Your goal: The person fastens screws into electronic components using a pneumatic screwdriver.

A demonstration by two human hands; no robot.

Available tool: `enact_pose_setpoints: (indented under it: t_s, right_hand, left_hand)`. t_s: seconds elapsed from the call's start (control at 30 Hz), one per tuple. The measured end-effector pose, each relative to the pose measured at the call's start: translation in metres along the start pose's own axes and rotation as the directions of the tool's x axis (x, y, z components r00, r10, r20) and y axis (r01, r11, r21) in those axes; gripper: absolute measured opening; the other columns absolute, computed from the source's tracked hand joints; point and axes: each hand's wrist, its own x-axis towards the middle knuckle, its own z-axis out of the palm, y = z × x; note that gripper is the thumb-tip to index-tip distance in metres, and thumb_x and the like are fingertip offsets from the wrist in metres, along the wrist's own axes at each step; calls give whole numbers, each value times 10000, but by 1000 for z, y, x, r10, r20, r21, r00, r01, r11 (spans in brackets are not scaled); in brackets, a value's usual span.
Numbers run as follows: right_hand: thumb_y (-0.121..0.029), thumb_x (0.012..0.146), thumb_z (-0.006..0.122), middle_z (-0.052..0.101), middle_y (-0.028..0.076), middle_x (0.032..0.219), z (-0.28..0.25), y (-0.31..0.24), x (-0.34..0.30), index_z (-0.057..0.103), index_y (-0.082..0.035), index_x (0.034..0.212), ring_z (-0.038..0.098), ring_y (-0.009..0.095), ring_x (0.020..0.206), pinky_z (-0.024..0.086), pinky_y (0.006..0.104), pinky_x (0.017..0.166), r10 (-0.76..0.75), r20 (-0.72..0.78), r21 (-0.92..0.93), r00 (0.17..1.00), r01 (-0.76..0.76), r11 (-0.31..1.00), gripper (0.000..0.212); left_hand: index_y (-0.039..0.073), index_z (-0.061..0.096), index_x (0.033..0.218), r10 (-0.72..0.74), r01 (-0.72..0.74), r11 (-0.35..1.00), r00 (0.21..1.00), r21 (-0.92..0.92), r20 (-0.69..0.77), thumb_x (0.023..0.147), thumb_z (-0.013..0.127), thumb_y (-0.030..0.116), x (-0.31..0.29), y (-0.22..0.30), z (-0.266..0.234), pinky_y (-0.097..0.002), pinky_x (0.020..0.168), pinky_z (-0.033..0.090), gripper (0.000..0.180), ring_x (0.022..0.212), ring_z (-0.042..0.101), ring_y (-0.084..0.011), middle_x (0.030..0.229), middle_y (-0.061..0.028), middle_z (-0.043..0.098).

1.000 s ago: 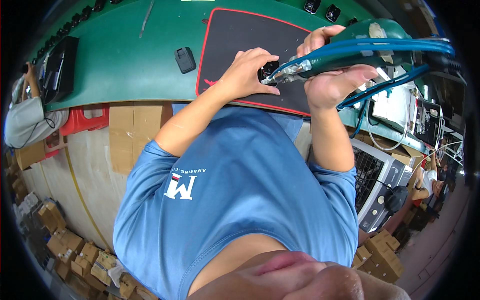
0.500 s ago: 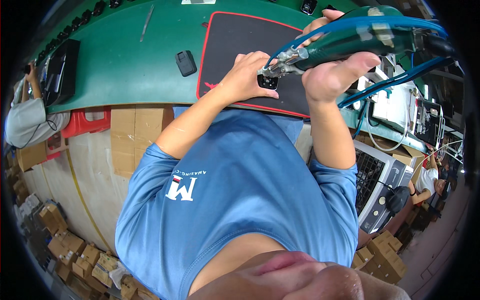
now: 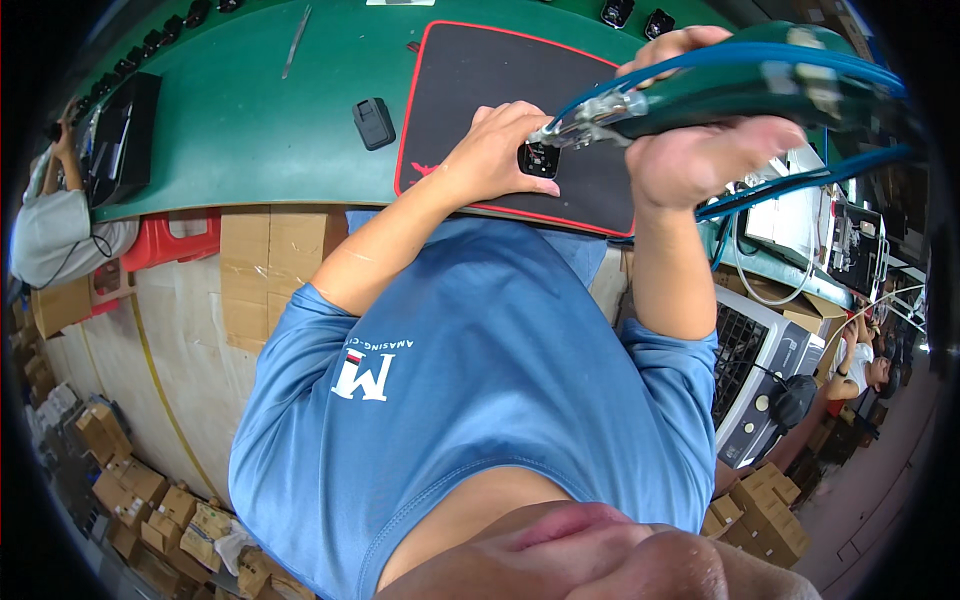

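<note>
On the black mat, my left hand (image 3: 500,155) holds a small black device (image 3: 541,160) with a dark, glossy face. Its fingers and thumb close around the left side and lower edge. My right hand (image 3: 690,165) grips a green power screwdriver (image 3: 720,100), thumb along the near side and fingers over the far side. Blue hoses run along the tool, and its metal nose (image 3: 595,115) points left at the device's upper edge. Motion blurs the tool, so I cannot tell whether the tip touches the device.
A dark grey case (image 3: 373,123) lies on the green table (image 3: 250,140), left of the red-edged mat (image 3: 470,70). Another blue hose (image 3: 800,180) hangs beside my right wrist. A black bin (image 3: 130,140) stands far left near another person's arm (image 3: 68,165). More black devices (image 3: 618,12) line the back.
The screwdriver and my right hand have shifted right and slightly up, uncovering more of the device. My left hand has barely moved.
</note>
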Motion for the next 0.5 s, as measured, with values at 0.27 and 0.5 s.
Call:
enact_pose_setpoints:
  t_s: [0.27,0.5]
  right_hand:
    - [-775,1006,210,528,19,709,34,-54,30,559,-1,1184,515,90,574,440,228,481,-222,98,-35,970,226,973,868]
    - [-932,868,249,578,100,797,17,-3,-10,548,41,1232,563,190,717,504,342,665,18,4,-126,1000,-17,992,1081]
  left_hand:
    - [101,632,1311,-8,8,1000,1000,13,26,615,947,440,0,2,-3,-382,946,384,836,1154,595,-242,1219,-49,632]
    - [107,633,1297,-10,10,1000,1000,-8,-3,610,949,450,-2,-2,2,-391,948,387,830,1158,591,-255,1223,-52,625]
